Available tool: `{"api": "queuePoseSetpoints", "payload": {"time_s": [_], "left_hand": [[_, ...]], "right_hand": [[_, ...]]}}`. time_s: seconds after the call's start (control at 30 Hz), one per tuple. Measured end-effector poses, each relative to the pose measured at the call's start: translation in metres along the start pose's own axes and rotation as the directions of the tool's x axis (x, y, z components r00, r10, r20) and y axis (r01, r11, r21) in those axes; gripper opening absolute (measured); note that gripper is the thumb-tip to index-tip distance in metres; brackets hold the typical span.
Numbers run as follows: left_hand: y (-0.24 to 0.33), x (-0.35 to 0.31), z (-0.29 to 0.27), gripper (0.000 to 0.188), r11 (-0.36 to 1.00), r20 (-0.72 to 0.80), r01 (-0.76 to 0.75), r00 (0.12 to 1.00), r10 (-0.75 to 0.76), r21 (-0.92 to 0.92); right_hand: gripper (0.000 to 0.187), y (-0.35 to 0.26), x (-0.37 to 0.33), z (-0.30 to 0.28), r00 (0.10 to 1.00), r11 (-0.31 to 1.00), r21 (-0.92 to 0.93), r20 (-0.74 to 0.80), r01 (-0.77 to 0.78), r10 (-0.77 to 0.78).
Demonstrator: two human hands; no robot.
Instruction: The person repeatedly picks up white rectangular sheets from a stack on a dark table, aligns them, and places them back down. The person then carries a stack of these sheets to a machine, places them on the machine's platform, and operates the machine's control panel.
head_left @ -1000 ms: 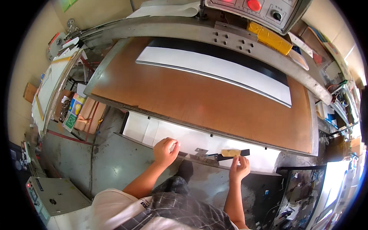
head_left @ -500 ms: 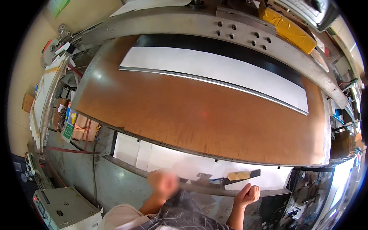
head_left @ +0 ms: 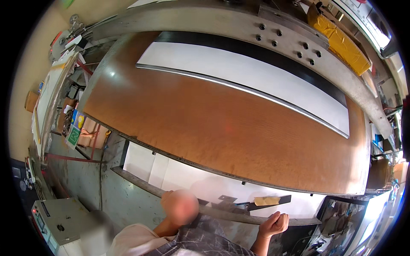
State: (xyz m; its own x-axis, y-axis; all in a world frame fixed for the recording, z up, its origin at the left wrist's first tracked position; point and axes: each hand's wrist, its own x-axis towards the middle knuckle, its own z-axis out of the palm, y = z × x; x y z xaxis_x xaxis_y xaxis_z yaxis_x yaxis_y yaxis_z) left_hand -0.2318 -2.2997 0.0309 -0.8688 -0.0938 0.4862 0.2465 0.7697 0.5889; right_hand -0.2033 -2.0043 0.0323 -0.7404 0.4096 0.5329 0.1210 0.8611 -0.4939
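My right hand (head_left: 274,224) is curled into a fist at the front rail of the shelf under the press bed; nothing shows in its fingers. A blur covers most of my left hand (head_left: 177,208), farther left by the same rail, so its fingers cannot be read. Ahead of both lies the broad brown press bed (head_left: 205,132). Across its far part runs a long white sheet (head_left: 252,77), with a dark-and-silver strip along its near edge. Beyond the sheet is a black band (head_left: 256,55). On the shelf by my right hand lies a dark flat tool (head_left: 285,199) with tan tape.
A thick metal beam (head_left: 192,20) with several bolt holes spans the far side. The white-lined shelf (head_left: 179,173) sits below the bed's front edge. A grey control box (head_left: 64,222) stands at lower left. A yellow-wrapped block (head_left: 337,38) is at the far right.
My view has shifted and turned slightly, so the bed and beam sit tilted more down to the right. Both hands stay near the front rail; the sheet lies as before on the bed.
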Motion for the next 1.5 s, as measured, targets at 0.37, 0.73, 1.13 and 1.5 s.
{"api": "queuePoseSetpoints", "payload": {"time_s": [0.37, 0.73, 1.13, 1.5], "left_hand": [[0.012, 0.013, 0.004, 0.018, 0.982, -0.082, -0.161, 0.982, 0.17, 0.103], [0.003, 0.017, 0.006, 0.016, 0.962, -0.247, -0.272, 0.93, 0.273, 0.04], [0.002, 0.025, -0.019, 0.01, 0.994, 0.046, -0.096, 0.995, 0.094, 0.049], [0.022, 0.043, -0.047, 0.02, 0.996, 0.275, -0.046, 0.961, 0.023, 0.076]], "right_hand": [[0.038, 0.002, -0.004, 0.003, 0.999, 1.0, 0.009, -0.045, 0.021, -0.021], [0.038, -0.005, -0.003, 0.007, 0.996, 0.998, -0.051, -0.085, 0.023, -0.028], [0.033, -0.027, 0.01, -0.008, 0.988, 0.973, -0.227, 0.134, -0.049, 0.081], [0.036, -0.042, 0.024, -0.021, 0.929, 0.92, -0.349, 0.25, -0.176, 0.273]]}}
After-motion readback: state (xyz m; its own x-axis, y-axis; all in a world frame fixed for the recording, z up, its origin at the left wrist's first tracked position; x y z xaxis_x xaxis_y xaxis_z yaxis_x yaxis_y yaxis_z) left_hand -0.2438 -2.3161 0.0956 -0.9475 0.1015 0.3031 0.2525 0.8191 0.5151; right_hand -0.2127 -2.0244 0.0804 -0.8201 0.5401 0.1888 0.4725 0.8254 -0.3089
